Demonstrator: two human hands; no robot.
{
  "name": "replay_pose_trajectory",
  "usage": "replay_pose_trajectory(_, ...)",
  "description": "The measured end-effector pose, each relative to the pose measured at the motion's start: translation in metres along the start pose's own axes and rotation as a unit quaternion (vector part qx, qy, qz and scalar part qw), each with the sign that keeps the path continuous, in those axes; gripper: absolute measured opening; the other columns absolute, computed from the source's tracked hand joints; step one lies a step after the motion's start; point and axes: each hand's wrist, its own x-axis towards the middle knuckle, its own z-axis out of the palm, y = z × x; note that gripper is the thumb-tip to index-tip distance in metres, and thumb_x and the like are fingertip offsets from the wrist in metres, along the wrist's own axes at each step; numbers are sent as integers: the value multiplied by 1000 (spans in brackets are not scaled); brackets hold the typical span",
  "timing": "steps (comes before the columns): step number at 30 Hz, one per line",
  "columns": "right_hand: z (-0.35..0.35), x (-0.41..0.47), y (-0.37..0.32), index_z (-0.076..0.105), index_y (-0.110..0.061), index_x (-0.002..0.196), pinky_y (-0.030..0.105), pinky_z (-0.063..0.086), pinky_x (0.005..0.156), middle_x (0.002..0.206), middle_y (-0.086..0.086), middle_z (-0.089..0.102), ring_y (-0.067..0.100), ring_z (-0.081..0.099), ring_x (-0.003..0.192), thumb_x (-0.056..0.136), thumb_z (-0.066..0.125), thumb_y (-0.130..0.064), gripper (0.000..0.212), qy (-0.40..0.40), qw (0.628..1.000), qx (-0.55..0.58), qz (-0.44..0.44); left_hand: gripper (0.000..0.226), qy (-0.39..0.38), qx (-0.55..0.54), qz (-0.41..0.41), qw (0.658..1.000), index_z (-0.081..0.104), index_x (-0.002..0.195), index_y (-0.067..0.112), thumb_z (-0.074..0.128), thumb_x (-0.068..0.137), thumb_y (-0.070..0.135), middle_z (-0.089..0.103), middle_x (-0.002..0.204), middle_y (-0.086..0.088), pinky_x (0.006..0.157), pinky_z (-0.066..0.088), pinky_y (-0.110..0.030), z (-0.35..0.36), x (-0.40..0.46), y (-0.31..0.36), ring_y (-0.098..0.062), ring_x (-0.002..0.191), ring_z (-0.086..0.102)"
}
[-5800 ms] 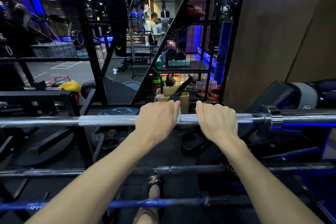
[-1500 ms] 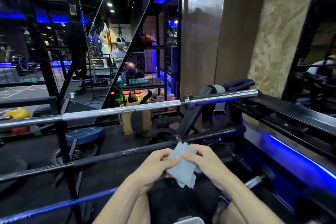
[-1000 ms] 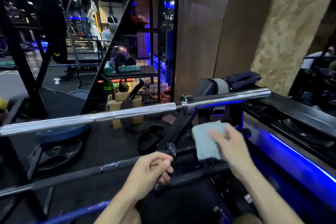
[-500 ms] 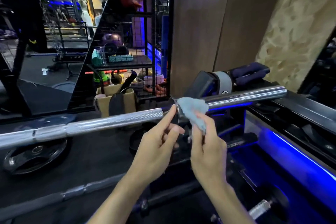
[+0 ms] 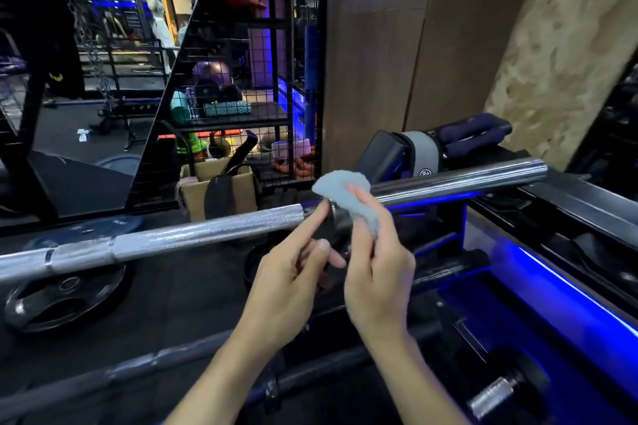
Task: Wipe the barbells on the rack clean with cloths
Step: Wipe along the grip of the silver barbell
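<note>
We judged the wiping to be at an early stage on the top barbell (image 5: 207, 235): the cloth (image 5: 345, 195) was draped over the bar right at its collar, where the knurled shaft on the left met the smooth sleeve running off to the far right, and nothing showed us which parts had already been cleaned. Two lower bars, a dark barbell (image 5: 138, 369) nearer to us and another behind the hands, lay untouched at that moment, so most of the job seemed left.

Our right hand (image 5: 376, 272) was raised below the bar, its fingers curled upward and pinching the lower fold of the cloth against the collar. Our left hand (image 5: 293, 283) sat just to its left, index finger stretched up to touch the bar beside the collar, the other fingers loosely bent and holding nothing. Both forearms rose from the near edge toward the bar.
</note>
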Motion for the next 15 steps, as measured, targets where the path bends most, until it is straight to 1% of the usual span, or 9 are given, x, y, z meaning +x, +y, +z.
replay_pose_trajectory(2, -12, -23, 10, 61, -23, 138, 3, 45, 77, 118, -16, 73, -6, 68, 94, 106, 47, -18, 35, 15, 999, -19, 20, 53, -4, 13, 1, 1000, 38, 153, 45, 49, 106, 22, 74, 90, -2, 75, 54, -38, -1, -2, 0, -25, 77, 61)
replay_pose_trajectory(4, -22, -35, 27, 71, -30, 119, 15, 52, 77, 106, -23, 74, -6, 68, 87, 106, 51, -21, 25, -10, 995, 14, 98, 55, 0, 2, -6, 1000, 37, 151, 49, 49, 107, 19, 74, 87, -2, 76, 53, -34, 1, -3, 3, -19, 74, 61)
replay_pose_trajectory(6, -33, -31, 44, 73, -23, 93, 36, 57, 74, 88, -8, 77, 7, 66, 79, 100, 55, -25, 20, 10, 978, 56, 202, 56, 12, 7, -9, 1000, 38, 149, 52, 49, 107, 17, 73, 85, -2, 74, 52, -32, 2, -3, 6, -16, 67, 60)
replay_pose_trajectory(7, -41, -21, 47, 72, -19, 89, 38, 56, 71, 81, -5, 76, 12, 64, 77, 97, 55, -26, 20, 50, 968, 78, 233, 55, 22, 18, -11, 1000, 40, 147, 53, 50, 106, 17, 73, 84, -1, 73, 51, -30, 2, -3, 7, -15, 65, 60)
replay_pose_trajectory(8, -48, -6, 46, 71, -15, 84, 34, 55, 68, 76, -7, 74, 13, 62, 76, 96, 56, -22, 20, 97, 958, 106, 248, 55, 29, 24, -14, 999, 41, 146, 54, 51, 106, 18, 73, 84, 0, 73, 51, -29, 2, -3, 9, -15, 64, 60)
replay_pose_trajectory(10, -61, 27, 31, 67, -16, 79, 21, 51, 64, 72, -16, 71, 7, 61, 75, 100, 55, -15, 25, 158, 951, 142, 226, 52, 31, 23, -22, 999, 42, 143, 56, 50, 107, 20, 73, 84, 1, 74, 50, -29, 1, -3, 11, -14, 65, 60)
replay_pose_trajectory(12, -60, 54, 7, 70, -22, 92, 17, 50, 72, 82, -19, 72, -3, 63, 80, 102, 53, -18, 20, 110, 975, 132, 139, 51, 26, 21, -24, 999, 42, 143, 56, 50, 107, 21, 73, 82, 1, 72, 50, -27, 3, -3, 13, -12, 65, 58)
replay_pose_trajectory(14, -35, 62, -12, 72, -25, 109, 18, 49, 91, 105, -19, 72, -9, 64, 99, 103, 51, -16, 24, -19, 995, 76, 65, 50, 29, 12, -24, 999, 46, 144, 51, 49, 107, 18, 72, 79, 0, 67, 47, -27, 4, -1, 14, -13, 63, 56)
replay_pose_trajectory(15, -20, 59, -16, 73, -23, 115, 25, 49, 101, 116, -14, 72, -4, 63, 110, 103, 49, -17, 27, -77, 996, 32, 31, 49, 29, 6, -23, 999, 49, 145, 47, 49, 107, 15, 70, 76, -1, 65, 46, -30, 5, -1, 13, -14, 63, 55)
